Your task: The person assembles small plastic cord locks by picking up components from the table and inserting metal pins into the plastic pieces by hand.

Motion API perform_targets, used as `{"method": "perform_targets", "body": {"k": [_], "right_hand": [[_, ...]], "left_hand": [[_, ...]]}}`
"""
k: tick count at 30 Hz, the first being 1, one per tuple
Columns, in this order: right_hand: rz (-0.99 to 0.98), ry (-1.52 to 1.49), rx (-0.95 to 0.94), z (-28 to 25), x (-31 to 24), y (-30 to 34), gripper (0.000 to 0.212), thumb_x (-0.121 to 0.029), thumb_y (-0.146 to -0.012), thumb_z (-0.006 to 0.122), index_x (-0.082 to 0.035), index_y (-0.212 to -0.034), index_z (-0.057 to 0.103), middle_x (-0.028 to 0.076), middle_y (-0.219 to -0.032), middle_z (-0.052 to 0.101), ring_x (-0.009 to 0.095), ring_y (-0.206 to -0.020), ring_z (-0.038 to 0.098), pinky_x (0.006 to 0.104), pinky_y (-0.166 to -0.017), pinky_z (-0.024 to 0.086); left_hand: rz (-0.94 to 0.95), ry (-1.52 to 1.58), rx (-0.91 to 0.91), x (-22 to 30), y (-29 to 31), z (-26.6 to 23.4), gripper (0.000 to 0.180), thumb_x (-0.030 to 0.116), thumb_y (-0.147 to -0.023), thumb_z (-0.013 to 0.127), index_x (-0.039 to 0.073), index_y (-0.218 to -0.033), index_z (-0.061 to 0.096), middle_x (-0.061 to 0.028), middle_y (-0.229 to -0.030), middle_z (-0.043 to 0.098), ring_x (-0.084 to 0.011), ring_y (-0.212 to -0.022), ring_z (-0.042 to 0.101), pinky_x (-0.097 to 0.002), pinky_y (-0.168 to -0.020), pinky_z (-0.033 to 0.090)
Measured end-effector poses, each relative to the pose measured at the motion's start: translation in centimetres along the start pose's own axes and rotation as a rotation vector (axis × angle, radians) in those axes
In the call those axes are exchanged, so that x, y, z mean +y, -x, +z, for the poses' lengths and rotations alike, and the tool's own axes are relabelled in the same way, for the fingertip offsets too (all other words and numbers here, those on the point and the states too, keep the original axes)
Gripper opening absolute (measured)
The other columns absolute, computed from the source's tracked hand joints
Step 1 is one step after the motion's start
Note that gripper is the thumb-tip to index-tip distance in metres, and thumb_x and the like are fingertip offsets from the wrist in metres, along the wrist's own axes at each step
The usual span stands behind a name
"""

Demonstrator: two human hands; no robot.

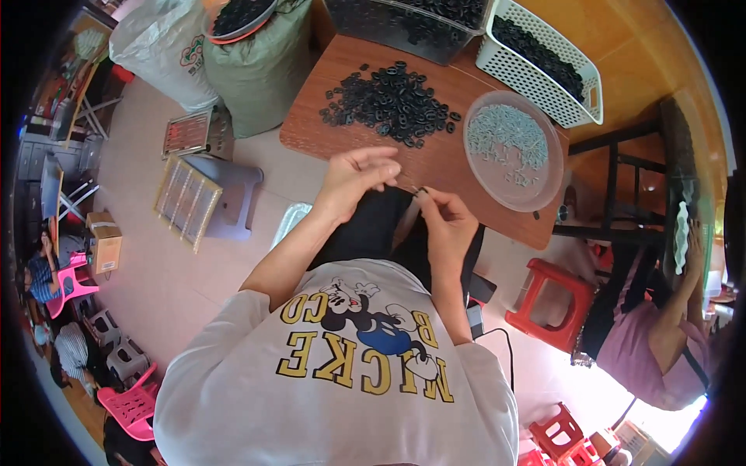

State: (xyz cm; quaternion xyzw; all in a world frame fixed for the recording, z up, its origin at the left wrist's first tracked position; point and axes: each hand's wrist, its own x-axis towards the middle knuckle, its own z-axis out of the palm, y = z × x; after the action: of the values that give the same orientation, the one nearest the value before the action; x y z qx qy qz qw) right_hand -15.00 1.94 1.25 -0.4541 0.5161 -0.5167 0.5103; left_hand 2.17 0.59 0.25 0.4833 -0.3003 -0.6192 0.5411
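Observation:
At the table's near edge, my right hand (448, 225) pinches a small black piece (422, 192) between thumb and fingertips. My left hand (359, 177) is level with it a short way to the left, thumb pressed against its curled fingers; whatever it may hold is too small to make out. Beyond both hands, a loose heap of black oval ring-like pieces (392, 101) lies on the brown wooden table (311, 128). To the right of the heap, a round translucent bowl (497, 194) holds many small silvery metal pieces (509, 138).
A clear bin (412, 39) and a white perforated basket (544, 81), both with black pieces, stand at the table's back. Full sacks (260, 78) and a grey stool (233, 194) are on the left. A red stool (550, 303) and another person (645, 342) are on the right.

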Motion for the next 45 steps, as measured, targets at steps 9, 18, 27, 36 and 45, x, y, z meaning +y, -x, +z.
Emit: {"method": "perform_targets", "body": {"k": [9, 18, 27, 36, 45], "right_hand": [[0.030, -0.016, 0.025, -1.4, 0.2, -0.3, 0.011, -0.005, -0.080, 0.068, 0.002, -0.088, 0.068, -0.001, -0.075, 0.064, 0.002, -0.065, 0.052, 0.0163, -0.060, 0.041], [0.031, -0.039, 0.028, -1.9, 0.1, -0.4, 0.011, -0.004, -0.081, 0.068, 0.003, -0.089, 0.067, -0.001, -0.076, 0.064, 0.003, -0.065, 0.052, 0.0165, -0.061, 0.041], [0.080, -0.137, 0.003, -1.6, -0.6, -1.9, 0.009, -0.001, -0.080, 0.067, 0.002, -0.088, 0.067, 0.002, -0.078, 0.064, 0.006, -0.067, 0.054, 0.0178, -0.063, 0.041], [0.060, -0.201, -0.105, -0.2, 0.0, -1.9, 0.011, -0.003, -0.082, 0.065, 0.001, -0.092, 0.066, 0.001, -0.078, 0.063, 0.005, -0.068, 0.054, 0.0183, -0.063, 0.041], [-0.022, -0.292, -0.147, 1.2, -0.7, -1.4, 0.010, 0.000, -0.084, 0.062, 0.002, -0.094, 0.065, 0.012, -0.106, 0.064, 0.010, -0.087, 0.059, 0.0209, -0.076, 0.045]], "left_hand": [[0.867, -1.189, 0.054, 0.2, -5.3, 0.9, 0.021, 0.004, -0.073, 0.068, 0.001, -0.094, 0.068, -0.0100, -0.081, 0.054, -0.0267, -0.081, 0.052, -0.0354, -0.072, 0.044], [0.909, -1.336, -0.065, -0.5, -6.3, 1.5, 0.019, 0.002, -0.069, 0.068, 0.000, -0.088, 0.066, -0.0101, -0.084, 0.051, -0.0276, -0.084, 0.050, -0.0368, -0.073, 0.043], [0.486, -0.768, 0.037, -1.0, -4.2, 1.5, 0.019, 0.003, -0.079, 0.066, -0.001, -0.097, 0.062, -0.0072, -0.084, 0.062, -0.0195, -0.075, 0.060, -0.0300, -0.065, 0.048], [-0.162, 0.524, -0.039, -1.4, -1.7, 0.3, 0.019, 0.007, -0.085, 0.063, 0.002, -0.103, 0.061, -0.0088, -0.093, 0.065, -0.0222, -0.086, 0.066, -0.0276, -0.073, 0.053], [-0.055, 0.406, -0.055, -0.4, 0.2, 0.5, 0.027, 0.007, -0.087, 0.061, -0.001, -0.113, 0.058, -0.0102, -0.098, 0.064, -0.0161, -0.084, 0.064, -0.0245, -0.074, 0.052]]}}
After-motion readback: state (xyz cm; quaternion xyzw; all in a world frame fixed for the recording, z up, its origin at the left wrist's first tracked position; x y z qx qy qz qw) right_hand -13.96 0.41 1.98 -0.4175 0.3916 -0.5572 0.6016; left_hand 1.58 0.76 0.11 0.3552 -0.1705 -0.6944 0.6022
